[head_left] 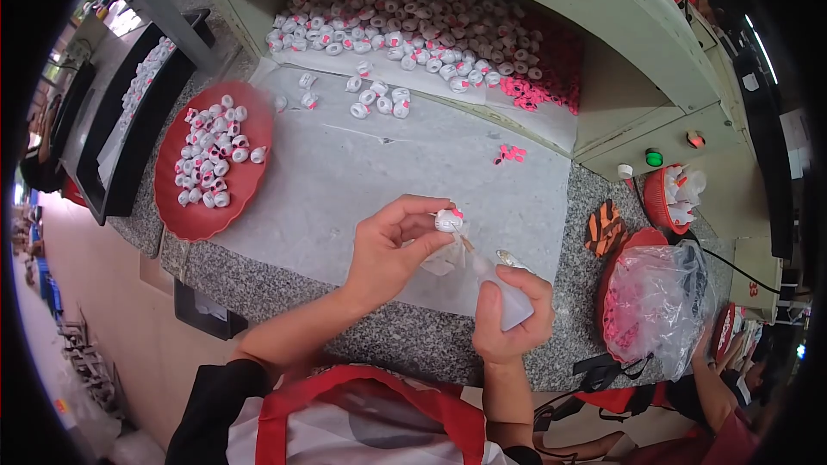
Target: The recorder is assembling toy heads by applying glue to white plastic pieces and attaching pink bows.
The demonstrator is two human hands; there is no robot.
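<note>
Red-trimmed apron (pixel 274 413) lowest and closest, just behind a speckled stone counter (pixel 276 271). Pinched between thumb and fingers of left hand (pixel 388 241), up above a pale paper sheet (pixel 319 181): a small white rounded piece (pixel 449 220), with some pink already on it. Gripped in the curled fingers and thumb of right hand (pixel 508 314): a pale squeeze bottle (pixel 518 306), with nozzle (pixel 466 243) pointed up toward the piece and very near; contact or not, impossible to tell. Judging by the layout, one piece under way and partly made up. Gathered in a red scalloped tray (pixel 194 220) on the left, a fair batch of white pieces with pink (pixel 221 199), probably done at this station. Still plenty left, by the look of it: loose white pieces (pixel 383 103) on the far part of the sheet, a deep heap (pixel 388 13) on the shelf behind, many already showing pink, so finished or waiting unclear. Also left unused, a few pink parts (pixel 514 153) on the sheet and a larger pink pile (pixel 527 93) at the shelf's right end.
</note>
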